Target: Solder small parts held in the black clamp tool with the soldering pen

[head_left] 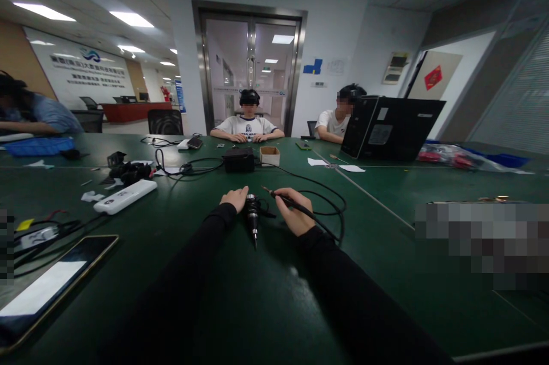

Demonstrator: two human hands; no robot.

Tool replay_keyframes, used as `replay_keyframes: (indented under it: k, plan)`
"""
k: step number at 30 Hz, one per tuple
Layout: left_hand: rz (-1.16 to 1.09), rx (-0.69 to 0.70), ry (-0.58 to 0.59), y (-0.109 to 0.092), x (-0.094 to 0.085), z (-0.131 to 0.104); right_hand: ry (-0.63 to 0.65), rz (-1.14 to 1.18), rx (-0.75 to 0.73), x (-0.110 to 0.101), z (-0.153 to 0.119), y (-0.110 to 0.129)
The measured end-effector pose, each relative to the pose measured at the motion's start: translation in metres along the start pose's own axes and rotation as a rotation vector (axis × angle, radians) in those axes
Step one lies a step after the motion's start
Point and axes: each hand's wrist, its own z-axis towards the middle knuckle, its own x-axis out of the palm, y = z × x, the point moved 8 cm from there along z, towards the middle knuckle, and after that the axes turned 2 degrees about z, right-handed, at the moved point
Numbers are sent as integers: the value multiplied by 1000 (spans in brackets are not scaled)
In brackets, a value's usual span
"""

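Note:
My left hand is closed at the far end of a black electric screwdriver, gripping it from the left side. The screwdriver lies on the green table with its pointed metal bit towards me. In my right hand is a slim black soldering iron, held like a pen. Its metal tip points up and left, just to the right of the screwdriver's far end. A black cord runs from the iron's back end and loops on the table. The fingers under the left hand are partly hidden.
Beyond my hands stand a black box and a small open carton. To the left lie a white power strip, cables and a phone. A black computer case stands at the right. Several people sit around the table.

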Motion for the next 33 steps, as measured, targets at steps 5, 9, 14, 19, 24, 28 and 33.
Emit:
replay_keyframes:
  k: [5,9,14,19,24,28,33]
  plan:
    - [-90,70,7,3,16,4,-5,21,5,-1,0,5]
    - [-352,94,-32,12,15,5,-8,53,3,1,-2,11]
    - [-494,129,-31,6,14,0,26,77,-29,8,-4,17]
    - [-596,156,-39,0,11,-6,53,68,-46,10,-5,21]
    - [-629,182,-41,1,11,-8,69,47,-70,12,-5,23]
    - [-644,198,-45,2,12,-9,95,34,-94,15,-6,24]
    - [-649,200,-64,2,10,-11,112,25,-113,17,-7,27]
